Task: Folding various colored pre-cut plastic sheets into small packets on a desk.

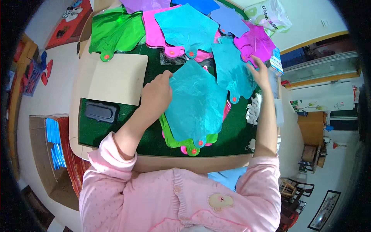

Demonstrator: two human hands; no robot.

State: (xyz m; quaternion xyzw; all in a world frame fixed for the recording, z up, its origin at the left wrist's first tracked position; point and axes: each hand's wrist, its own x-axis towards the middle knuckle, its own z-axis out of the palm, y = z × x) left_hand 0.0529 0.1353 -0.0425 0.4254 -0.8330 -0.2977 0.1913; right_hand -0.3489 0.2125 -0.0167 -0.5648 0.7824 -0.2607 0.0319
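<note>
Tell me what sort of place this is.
Probably a home used for piecework: a table heaped with flat foil balloons, shoes on the floor, wooden furniture and a framed picture nearby.

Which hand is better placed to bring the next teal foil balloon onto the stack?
Probably the right hand: its fingers already touch the loose teal balloon beside the stack. The left hand rests on the left edge of the stack's top teal balloon, seemingly steadying it.

The single head-worn fisheye looked steeply down from close above the desk (pixel 116 79), facing forward, forearms entering from the lower edge.
</note>
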